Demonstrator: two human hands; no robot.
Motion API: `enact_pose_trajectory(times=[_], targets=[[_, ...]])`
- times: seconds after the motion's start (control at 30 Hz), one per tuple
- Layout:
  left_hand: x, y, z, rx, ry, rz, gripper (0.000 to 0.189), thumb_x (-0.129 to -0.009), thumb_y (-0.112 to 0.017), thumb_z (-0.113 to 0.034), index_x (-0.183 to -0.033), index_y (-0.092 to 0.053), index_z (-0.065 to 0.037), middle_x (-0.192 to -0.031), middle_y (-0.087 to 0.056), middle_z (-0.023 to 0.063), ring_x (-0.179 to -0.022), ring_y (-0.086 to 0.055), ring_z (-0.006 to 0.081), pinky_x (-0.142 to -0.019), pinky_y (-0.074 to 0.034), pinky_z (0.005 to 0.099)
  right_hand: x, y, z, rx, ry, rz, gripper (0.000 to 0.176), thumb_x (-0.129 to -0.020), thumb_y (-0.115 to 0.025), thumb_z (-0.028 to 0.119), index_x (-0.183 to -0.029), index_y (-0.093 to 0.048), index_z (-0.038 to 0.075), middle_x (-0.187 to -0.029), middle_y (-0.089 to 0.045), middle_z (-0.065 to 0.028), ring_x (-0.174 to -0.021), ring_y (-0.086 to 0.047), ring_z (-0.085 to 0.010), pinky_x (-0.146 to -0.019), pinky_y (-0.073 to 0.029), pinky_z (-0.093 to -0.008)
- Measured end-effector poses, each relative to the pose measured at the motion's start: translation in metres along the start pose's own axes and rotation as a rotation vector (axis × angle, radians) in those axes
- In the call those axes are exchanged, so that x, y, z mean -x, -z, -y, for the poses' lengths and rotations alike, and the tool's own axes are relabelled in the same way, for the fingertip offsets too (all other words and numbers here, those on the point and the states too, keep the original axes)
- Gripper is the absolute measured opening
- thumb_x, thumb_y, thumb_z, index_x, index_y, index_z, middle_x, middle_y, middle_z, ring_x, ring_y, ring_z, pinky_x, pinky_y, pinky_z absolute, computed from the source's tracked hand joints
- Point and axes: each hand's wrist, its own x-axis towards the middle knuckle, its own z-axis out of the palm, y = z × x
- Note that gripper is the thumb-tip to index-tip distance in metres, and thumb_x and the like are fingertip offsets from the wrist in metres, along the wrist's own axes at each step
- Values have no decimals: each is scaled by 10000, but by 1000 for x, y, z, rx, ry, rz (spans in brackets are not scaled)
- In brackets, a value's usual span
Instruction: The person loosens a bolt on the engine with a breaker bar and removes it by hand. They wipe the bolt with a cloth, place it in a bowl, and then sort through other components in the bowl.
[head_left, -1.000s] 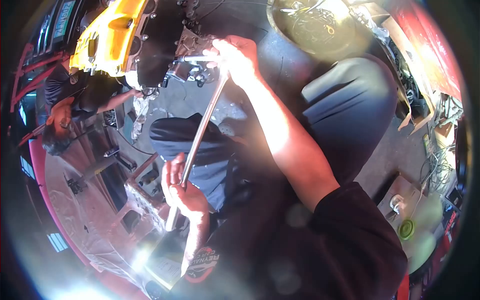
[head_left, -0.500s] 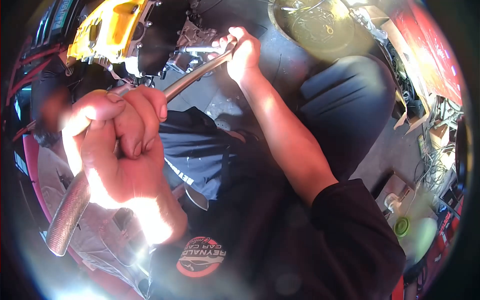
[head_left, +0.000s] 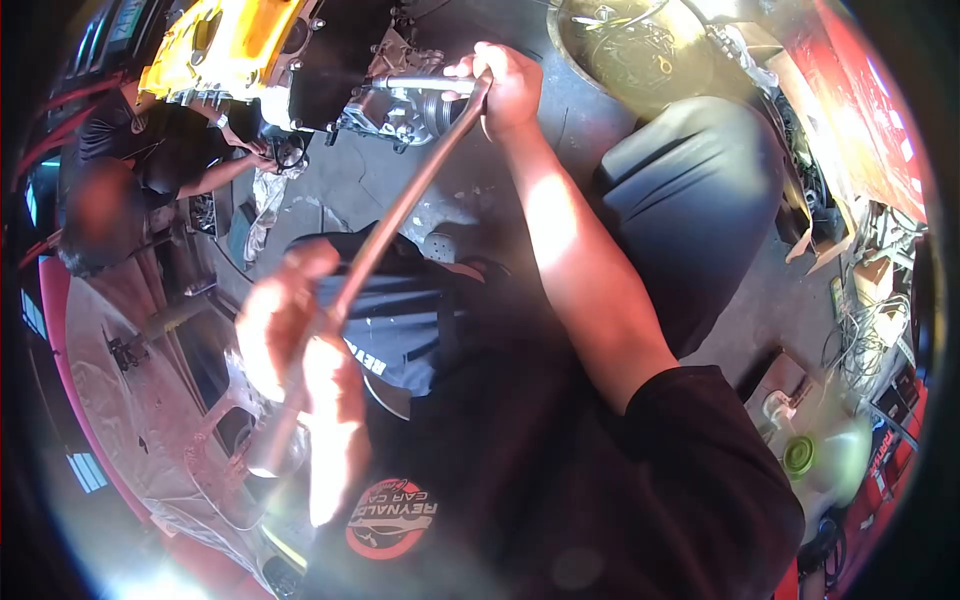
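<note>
A long-handled socket wrench [head_left: 405, 205] runs slantwise across the middle of the view. My right hand [head_left: 512, 85] is closed around its head, where a shiny extension [head_left: 415, 83] points left to the engine [head_left: 385, 115]. Lower down, my left hand [head_left: 300, 325] is wrapped around the handle end; motion smears its fingers. The engine carries a bright yellow cover [head_left: 215, 45] and has a ribbed pulley [head_left: 440, 113] just below the extension. Where the extension's far end meets the engine, I cannot make out the contact.
At left, a co-worker's hands [head_left: 262, 155] hold a dark rounded part. A round metal basin [head_left: 690, 75] with small hardware stands at upper right. Cardboard [head_left: 830, 215], tangled wires [head_left: 865, 335] and a whitish container with a green cap [head_left: 800, 455] line the right side.
The wrench handle has swung to a steeper angle, and my left hand has moved right and down with it. My right hand has shifted slightly right. The co-worker's hands have come into view.
</note>
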Motion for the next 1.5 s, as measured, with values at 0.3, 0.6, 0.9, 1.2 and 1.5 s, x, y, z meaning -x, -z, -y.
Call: enact_pose_trajectory(times=[0.3,0.6,0.9,1.2,1.5], targets=[[160,52,36,104,863,132,877,-859,-734,-320,-1488,-225,18,-1043,-680,145,-976,-639,197,-882,-486,324,7,-3,-1,88,30,-178,165,-836,-597,24,-699,-614,-66,-650,-629,-138,-518,-589,-183,-461,-480,-312],[51,7,-30,170,62,-59,336,-982,-430,-401,-899,-512,-86,-838,-541,96,-957,-516,294,-977,-349,512,13,-12,8,-4,-281,-137,204,-838,-632,176,-831,-633,-28,-782,-656,-178,-671,-660,-294,-539,-569,-421],[37,-2,-35,371,55,-143,343,-956,-444,-262,-640,-391,-141,-605,-385,18,-726,-433,194,-935,-308,467,12,-15,13,-25,-323,-175,135,-817,-646,63,-873,-635,-59,-792,-643,-205,-743,-674,-307,-585,-567,-454],[-26,-5,-59,429,90,2,314,-881,-474,-150,-582,-377,-159,-533,-376,4,-630,-396,159,-799,-312,424,13,-26,19,-109,-390,-285,146,-808,-580,41,-692,-495,22,-705,-570,-142,-789,-672,-338,-639,-541,-435],[-34,-11,-67,426,130,-24,361,-920,-461,-162,-584,-329,-165,-550,-378,4,-643,-391,165,-799,-323,424,15,-27,17,-115,-379,-278,144,-861,-553,89,-727,-559,40,-671,-551,-109,-776,-683,-314,-630,-536,-429]])
